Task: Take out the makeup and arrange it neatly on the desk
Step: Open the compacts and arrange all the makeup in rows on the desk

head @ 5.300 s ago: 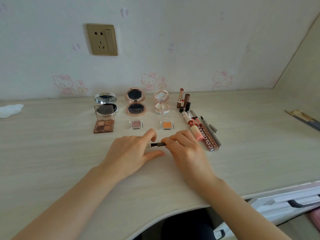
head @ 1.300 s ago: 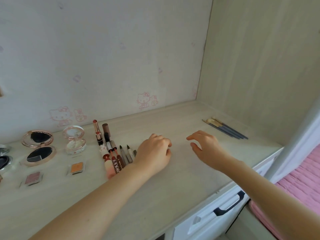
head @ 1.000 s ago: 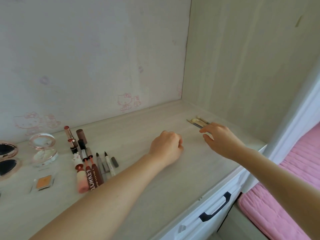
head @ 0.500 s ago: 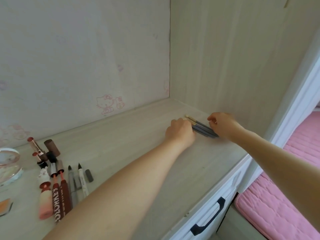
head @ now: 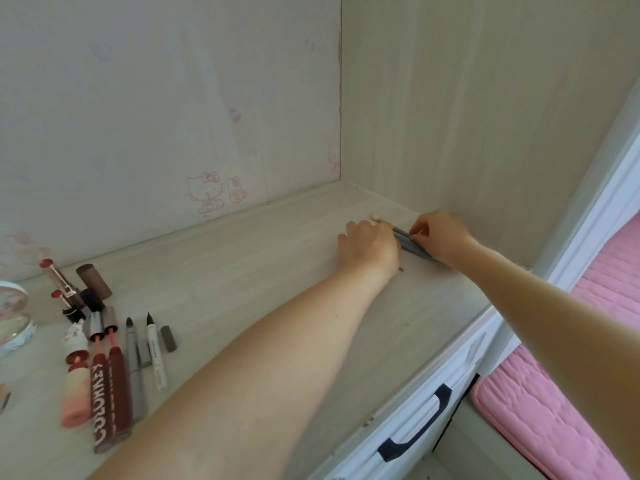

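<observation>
Makeup brushes (head: pixel 414 247): a small bundle of grey-handled brushes lying flat on the desk (head: pixel 242 271), at its far right end, close beside the side panel (head: pixel 485 116). One pale brush tip (head: pixel 374 216) shows beyond the left hand; the rest of the heads are hidden.

Left hand (head: pixel 370 242): knuckles up, fingers curled down over the head end of the bundle. Contact underneath is not visible, so I cannot tell whether it grips or only presses. Right hand (head: pixel 438 237): fingers (head: pixel 415 233) bent in a pinch at the handles, thumb side against them; it appears to have hold of at least one handle.

Already laid out at the left, well apart from the brushes: lipsticks (head: pixel 64 287), lip gloss tubes (head: pixel 107 379) and eyeliner pens (head: pixel 154 351) in parallel, with a round compact (head: pixel 12 317) at the frame edge.

Step in hand, as I judge it: gathering the brushes to bring them over to the row.

Notes for doing it well:
- Square the handles together against the desk before lifting, so none slides out of the bundle.
- Close both ends: right hand on the handles, left supporting near the heads; avoid crushing the bristles.
- Lift clear of the side panel, then carry low over the desk.
- Set down just right of the pens, parallel to them, heads pointing toward the wall (head: pixel 156 116), ends level.
- Risk: thin round handles roll; release them one at a time.
</observation>
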A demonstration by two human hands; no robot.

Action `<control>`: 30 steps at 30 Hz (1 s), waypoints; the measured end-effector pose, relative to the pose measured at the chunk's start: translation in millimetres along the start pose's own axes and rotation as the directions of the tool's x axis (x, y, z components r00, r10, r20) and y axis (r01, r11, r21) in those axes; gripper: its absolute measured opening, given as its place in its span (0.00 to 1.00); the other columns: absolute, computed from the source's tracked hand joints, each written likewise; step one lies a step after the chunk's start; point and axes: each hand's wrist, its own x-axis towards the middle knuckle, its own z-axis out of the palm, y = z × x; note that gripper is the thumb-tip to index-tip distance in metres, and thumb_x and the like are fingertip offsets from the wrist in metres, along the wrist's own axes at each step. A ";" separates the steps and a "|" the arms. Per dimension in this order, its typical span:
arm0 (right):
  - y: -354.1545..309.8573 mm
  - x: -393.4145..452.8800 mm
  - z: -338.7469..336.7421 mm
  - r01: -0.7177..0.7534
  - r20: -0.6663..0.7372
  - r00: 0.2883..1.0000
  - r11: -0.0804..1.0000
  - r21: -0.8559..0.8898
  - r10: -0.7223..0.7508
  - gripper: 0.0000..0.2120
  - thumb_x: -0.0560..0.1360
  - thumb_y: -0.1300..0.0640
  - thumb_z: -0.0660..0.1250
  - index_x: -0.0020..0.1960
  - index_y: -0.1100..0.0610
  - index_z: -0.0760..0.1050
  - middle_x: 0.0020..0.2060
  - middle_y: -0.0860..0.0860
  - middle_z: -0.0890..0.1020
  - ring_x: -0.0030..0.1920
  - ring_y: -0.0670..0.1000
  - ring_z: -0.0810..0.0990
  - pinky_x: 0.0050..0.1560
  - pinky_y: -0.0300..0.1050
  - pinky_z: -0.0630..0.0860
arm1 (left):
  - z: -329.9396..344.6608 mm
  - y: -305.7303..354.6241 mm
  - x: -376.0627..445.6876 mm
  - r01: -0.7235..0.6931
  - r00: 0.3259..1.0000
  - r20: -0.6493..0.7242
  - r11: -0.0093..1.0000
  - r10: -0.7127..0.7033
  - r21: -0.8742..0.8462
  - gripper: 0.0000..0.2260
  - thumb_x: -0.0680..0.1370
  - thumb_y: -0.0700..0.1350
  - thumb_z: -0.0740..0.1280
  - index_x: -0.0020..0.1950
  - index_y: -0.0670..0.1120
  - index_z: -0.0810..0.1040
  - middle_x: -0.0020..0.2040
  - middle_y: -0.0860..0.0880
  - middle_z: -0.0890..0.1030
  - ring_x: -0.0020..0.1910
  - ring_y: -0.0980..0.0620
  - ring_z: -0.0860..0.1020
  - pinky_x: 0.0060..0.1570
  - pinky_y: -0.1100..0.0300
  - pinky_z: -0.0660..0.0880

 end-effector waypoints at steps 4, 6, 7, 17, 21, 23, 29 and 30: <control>-4.7 -0.9 -1.6 0.004 0.037 0.999 0.998 -0.058 -0.002 0.08 0.78 0.58 0.64 0.51 0.60 0.81 0.50 0.57 0.82 0.52 0.58 0.79 0.47 0.42 0.71 | -0.9 -3.2 1.3 0.051 0.999 0.005 0.997 -0.052 0.054 0.14 0.78 0.42 0.58 0.63 0.45 0.72 0.62 0.43 0.73 0.62 0.43 0.67 0.53 0.53 0.65; -6.1 -1.5 -3.8 -0.008 0.059 0.998 0.998 -0.070 0.012 0.09 0.78 0.59 0.63 0.50 0.61 0.81 0.50 0.58 0.82 0.51 0.58 0.79 0.46 0.42 0.71 | -4.0 -7.6 1.1 0.080 0.997 -0.003 0.996 -0.080 0.045 0.15 0.77 0.39 0.59 0.64 0.45 0.71 0.62 0.43 0.74 0.63 0.42 0.69 0.53 0.53 0.66; -6.7 -2.1 -4.9 -0.015 0.071 0.997 0.997 -0.077 0.021 0.09 0.77 0.59 0.63 0.50 0.62 0.81 0.49 0.58 0.83 0.50 0.59 0.79 0.46 0.42 0.72 | -6.6 -10.8 0.7 0.091 0.996 0.001 0.995 -0.091 0.041 0.15 0.78 0.38 0.58 0.64 0.44 0.70 0.63 0.42 0.74 0.63 0.41 0.70 0.54 0.53 0.67; -13.6 -24.4 -14.5 -0.074 0.156 0.984 0.996 -0.055 0.081 0.11 0.75 0.55 0.67 0.48 0.63 0.80 0.43 0.58 0.83 0.42 0.56 0.80 0.41 0.45 0.76 | -29.4 -49.2 -3.8 0.180 0.978 0.102 0.983 -0.184 0.047 0.15 0.78 0.36 0.59 0.64 0.39 0.74 0.62 0.39 0.76 0.61 0.39 0.76 0.56 0.54 0.73; -14.6 -28.2 -16.9 -0.106 0.133 0.986 0.994 0.028 0.102 0.09 0.75 0.56 0.66 0.51 0.62 0.74 0.39 0.56 0.79 0.38 0.54 0.77 0.32 0.42 0.72 | -34.2 -59.9 -4.7 0.212 0.967 0.148 0.977 -0.210 -0.002 0.13 0.77 0.39 0.62 0.61 0.39 0.75 0.60 0.39 0.77 0.59 0.40 0.76 0.52 0.55 0.74; -12.6 -27.3 -17.5 -0.151 0.137 0.981 0.982 0.112 0.136 0.08 0.77 0.57 0.63 0.52 0.61 0.70 0.40 0.56 0.77 0.36 0.53 0.76 0.31 0.43 0.71 | -36.3 -60.6 -3.1 0.247 0.961 0.146 0.966 -0.235 -0.074 0.13 0.79 0.41 0.62 0.62 0.38 0.74 0.61 0.39 0.76 0.60 0.40 0.75 0.52 0.55 0.73; -12.8 -19.9 -12.8 -0.199 0.154 0.972 0.969 0.147 0.176 0.08 0.79 0.57 0.59 0.54 0.61 0.69 0.38 0.53 0.72 0.34 0.50 0.72 0.29 0.42 0.66 | -33.1 -44.5 2.0 0.416 0.909 0.139 0.830 -0.393 -0.371 0.18 0.81 0.44 0.57 0.69 0.39 0.63 0.66 0.39 0.72 0.63 0.39 0.73 0.54 0.53 0.71; -14.4 -18.8 -11.6 -0.198 0.160 0.971 0.971 0.137 0.175 0.09 0.79 0.56 0.59 0.54 0.61 0.70 0.37 0.53 0.72 0.35 0.50 0.72 0.30 0.42 0.67 | -29.4 -40.1 2.0 0.398 0.916 0.111 0.839 -0.385 -0.371 0.18 0.81 0.45 0.57 0.68 0.40 0.64 0.64 0.40 0.73 0.61 0.39 0.74 0.52 0.52 0.72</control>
